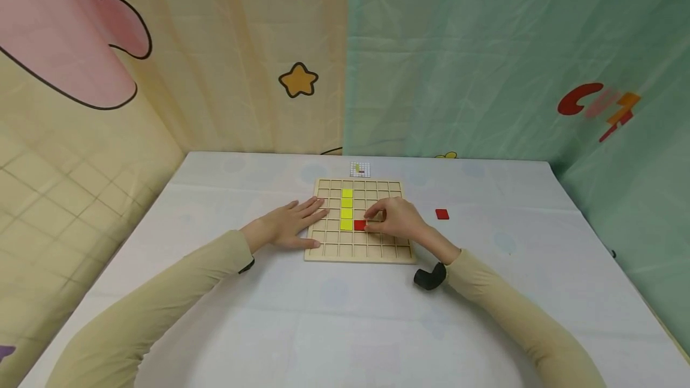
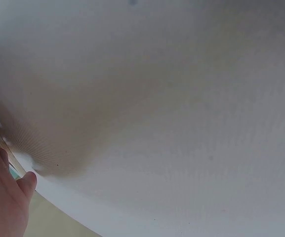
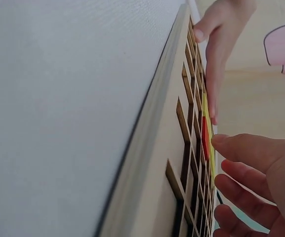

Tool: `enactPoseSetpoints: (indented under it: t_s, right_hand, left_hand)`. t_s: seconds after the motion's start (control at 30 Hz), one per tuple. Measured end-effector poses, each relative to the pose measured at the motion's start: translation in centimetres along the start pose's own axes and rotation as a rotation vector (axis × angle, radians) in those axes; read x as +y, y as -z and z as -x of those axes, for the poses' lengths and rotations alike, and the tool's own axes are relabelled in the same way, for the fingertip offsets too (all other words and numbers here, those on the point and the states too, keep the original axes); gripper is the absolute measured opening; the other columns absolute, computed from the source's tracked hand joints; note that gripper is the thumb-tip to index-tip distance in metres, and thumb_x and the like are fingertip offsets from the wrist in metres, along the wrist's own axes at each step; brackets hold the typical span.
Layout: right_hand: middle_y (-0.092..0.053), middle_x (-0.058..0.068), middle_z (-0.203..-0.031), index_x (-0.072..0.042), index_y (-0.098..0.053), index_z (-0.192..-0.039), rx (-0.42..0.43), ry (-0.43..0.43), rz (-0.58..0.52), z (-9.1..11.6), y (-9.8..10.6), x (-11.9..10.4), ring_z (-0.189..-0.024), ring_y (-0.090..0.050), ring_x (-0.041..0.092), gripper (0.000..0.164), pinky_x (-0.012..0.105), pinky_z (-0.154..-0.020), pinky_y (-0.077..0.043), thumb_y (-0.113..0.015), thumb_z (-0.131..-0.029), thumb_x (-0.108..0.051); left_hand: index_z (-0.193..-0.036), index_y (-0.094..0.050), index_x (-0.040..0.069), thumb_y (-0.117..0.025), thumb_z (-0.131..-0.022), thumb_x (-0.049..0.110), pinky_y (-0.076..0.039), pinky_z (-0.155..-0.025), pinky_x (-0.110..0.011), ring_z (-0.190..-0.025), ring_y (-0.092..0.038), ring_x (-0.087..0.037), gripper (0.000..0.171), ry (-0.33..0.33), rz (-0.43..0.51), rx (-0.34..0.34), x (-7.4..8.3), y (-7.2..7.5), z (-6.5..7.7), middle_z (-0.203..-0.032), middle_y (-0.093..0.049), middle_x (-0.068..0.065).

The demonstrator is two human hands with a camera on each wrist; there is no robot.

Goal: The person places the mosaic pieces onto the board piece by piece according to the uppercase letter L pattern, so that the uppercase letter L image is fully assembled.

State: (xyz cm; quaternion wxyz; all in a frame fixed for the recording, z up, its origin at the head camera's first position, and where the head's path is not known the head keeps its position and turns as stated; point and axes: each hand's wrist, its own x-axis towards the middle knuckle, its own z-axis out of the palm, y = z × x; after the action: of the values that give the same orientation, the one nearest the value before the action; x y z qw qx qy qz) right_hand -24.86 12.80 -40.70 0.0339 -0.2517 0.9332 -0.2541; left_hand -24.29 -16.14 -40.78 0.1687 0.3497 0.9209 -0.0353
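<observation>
A wooden grid board (image 1: 358, 251) lies on the table. Several yellow tiles (image 1: 347, 203) form a column in its cells, and a red tile (image 1: 359, 226) lies right of the lowest one. My left hand (image 1: 286, 224) rests with spread fingers on the board's left edge. Over the board's right half is my right hand (image 1: 398, 218), thumb tip right at the red tile's right side. In the right wrist view its thumb and loosely bent fingers (image 3: 246, 195) stand apart, with nothing visible between them.
Another red tile (image 1: 442, 214) lies on the table right of the board. Behind the board is a small card (image 1: 360, 169) printed with a grid and coloured squares. Printed curtains (image 1: 453, 64) hang at the table's back and sides.
</observation>
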Motion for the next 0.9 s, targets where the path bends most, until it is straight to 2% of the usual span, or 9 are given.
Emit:
enactPoseSetpoints:
  t_s: [0.2,0.53,0.73,0.9]
  right_hand:
    - [-0.073,-0.002,-0.09,-0.015,-0.076,-0.099,0.026,-0.022,-0.01,1.0,1.3,1.6,-0.067,-0.051,0.012,0.029,0.023,-0.058,-0.04,-0.081,-0.076,-0.031]
    - [-0.073,0.003,-0.093,-0.013,-0.076,-0.099,0.098,0.028,0.017,3.4,4.2,5.1,-0.076,-0.058,0.015,0.027,0.025,-0.062,-0.044,-0.08,-0.077,-0.026]
    - [-0.073,0.006,-0.096,-0.012,-0.075,-0.102,0.111,-0.026,0.018,4.7,6.2,7.1,-0.082,-0.061,0.021,0.029,0.03,-0.066,-0.048,-0.08,-0.078,-0.027]
    - [-0.073,0.008,-0.097,-0.009,-0.075,-0.102,0.108,-0.048,0.037,5.7,6.7,9.5,-0.086,-0.061,0.024,0.029,0.034,-0.072,-0.049,-0.081,-0.077,-0.025]
  left_hand:
    - [-0.156,-0.004,0.022,-0.034,-0.092,0.069,-0.011,-0.12,-0.053,-0.151,0.001,-0.025,0.085,0.0,-0.006,-0.006,-0.1,0.0,0.0,-0.164,0.005,-0.005]
    - [-0.156,-0.004,0.021,-0.035,-0.092,0.069,-0.011,-0.12,-0.052,-0.151,0.002,-0.025,0.085,-0.004,-0.009,-0.002,-0.1,-0.1,0.1,-0.164,0.005,-0.005]
    - [-0.156,-0.003,0.023,-0.033,-0.092,0.07,-0.011,-0.12,-0.051,-0.151,0.002,-0.023,0.085,0.006,-0.013,-0.002,-0.1,-0.1,0.0,-0.163,0.006,-0.003]
    - [-0.156,-0.004,0.023,-0.034,-0.092,0.07,-0.011,-0.12,-0.051,-0.151,0.002,-0.023,0.085,0.007,-0.011,-0.003,-0.1,-0.2,-0.2,-0.164,0.006,-0.003]
